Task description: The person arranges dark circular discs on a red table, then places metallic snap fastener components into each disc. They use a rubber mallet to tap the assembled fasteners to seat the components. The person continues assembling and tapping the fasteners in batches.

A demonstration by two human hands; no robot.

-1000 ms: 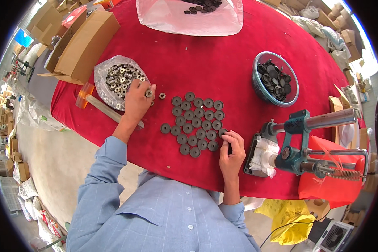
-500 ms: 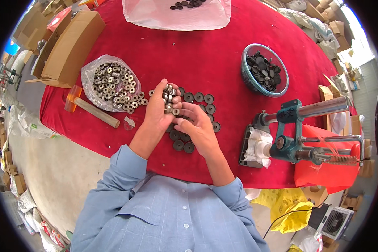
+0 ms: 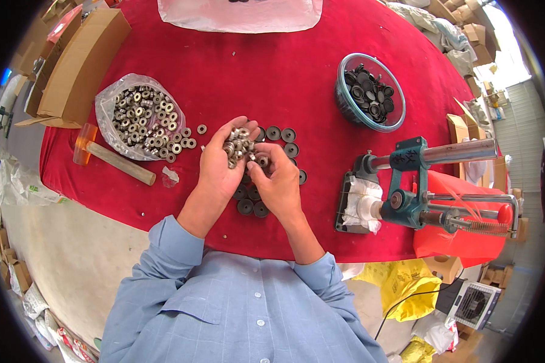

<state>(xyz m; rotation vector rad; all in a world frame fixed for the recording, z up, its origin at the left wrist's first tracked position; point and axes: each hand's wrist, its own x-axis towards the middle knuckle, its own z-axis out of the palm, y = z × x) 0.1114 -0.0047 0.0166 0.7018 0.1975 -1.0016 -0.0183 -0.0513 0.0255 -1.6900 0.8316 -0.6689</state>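
Metal rings point(image 3: 238, 145), small, shiny, centre-holed, heaped in cupped left hand point(image 3: 218, 170); right hand point(image 3: 278, 180) at heap's 4 o'clock, fingers pinching more; others in clear bag point(image 3: 105, 110), 10 o'clock from hands.

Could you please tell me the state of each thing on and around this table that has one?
Left hand: cupped, holding metal rings
Right hand: bent at those rings, grip unclear
Clear bag: open, filled with rings, some lying outside
Mallet: lying down
Clear tub: uncovered, holding black caps
Black discs: lying flat, partly hidden by the hands
Green press: partly wrapped in white material
Cardboard box: open
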